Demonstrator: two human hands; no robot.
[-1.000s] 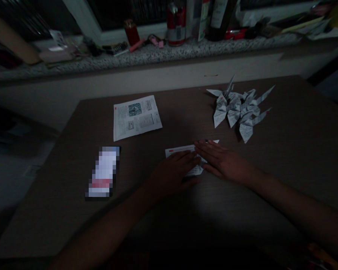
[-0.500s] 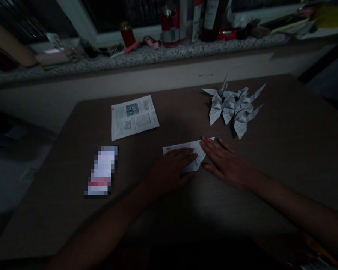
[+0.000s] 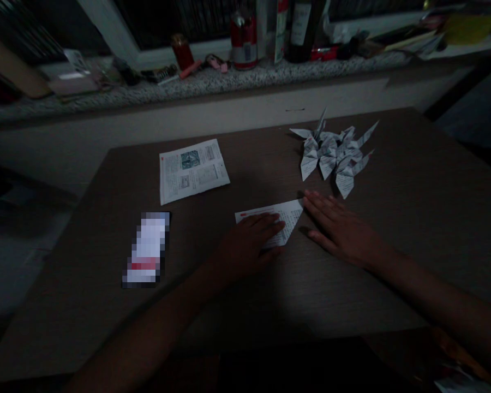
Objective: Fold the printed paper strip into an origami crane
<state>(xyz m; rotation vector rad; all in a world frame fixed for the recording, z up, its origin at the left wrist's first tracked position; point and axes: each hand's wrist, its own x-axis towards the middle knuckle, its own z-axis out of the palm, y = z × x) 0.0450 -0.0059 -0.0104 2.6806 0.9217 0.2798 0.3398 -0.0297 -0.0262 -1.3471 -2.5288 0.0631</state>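
Note:
A folded sheet of printed paper (image 3: pixel 284 215) lies on the dark wooden table (image 3: pixel 413 218) in front of me. My left hand (image 3: pixel 249 245) presses flat on its left part, fingers stretched out. My right hand (image 3: pixel 339 229) lies flat on the table just right of the paper's pointed edge, fingers apart, holding nothing. A cluster of several folded paper cranes (image 3: pixel 333 155) sits beyond my right hand.
A flat printed page (image 3: pixel 192 170) lies at the back left of the table. A blurred-out rectangular thing (image 3: pixel 147 250) lies near the left. Behind the table a stone ledge (image 3: pixel 213 82) carries a red can (image 3: pixel 243 35), bottles and small clutter.
My right hand has slid off the folded paper to the right, along its edge, and now rests on the table. My left hand stays pressed on the paper.

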